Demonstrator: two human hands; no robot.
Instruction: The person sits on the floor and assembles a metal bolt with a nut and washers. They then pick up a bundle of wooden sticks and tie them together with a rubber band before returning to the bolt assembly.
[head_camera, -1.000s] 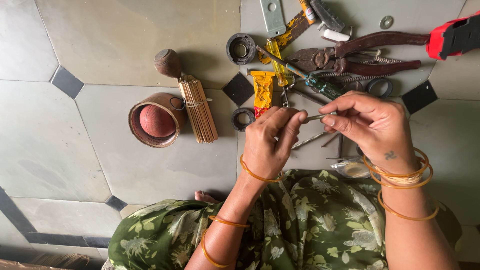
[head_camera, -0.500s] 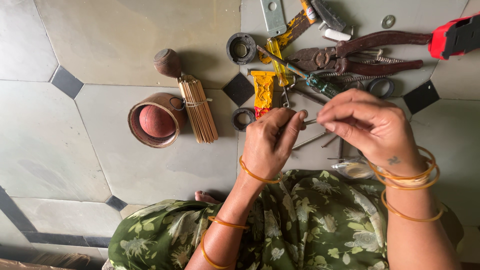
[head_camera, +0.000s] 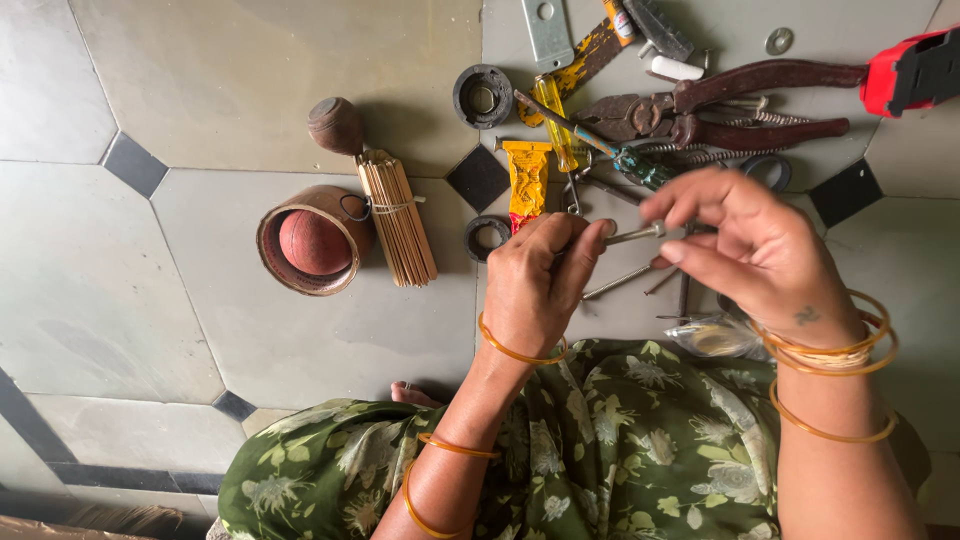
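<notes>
Head view: the left hand (head_camera: 535, 285) is curled shut around a thin metal rod (head_camera: 632, 236), pinching it at the fingertips, while the right hand (head_camera: 745, 245) closes thumb and forefinger on the rod's far end. To my eye the work wants a steady left grip and small, even turns from the right. The rod sits between both hands, above the floor (head_camera: 250, 60). Just beyond lie more loose rods (head_camera: 615, 283), a yellow tube (head_camera: 527, 180), pliers (head_camera: 720, 105), and further left a stick bundle (head_camera: 397, 220) beside a bowl (head_camera: 272, 250) holding a ball (head_camera: 313, 242).
</notes>
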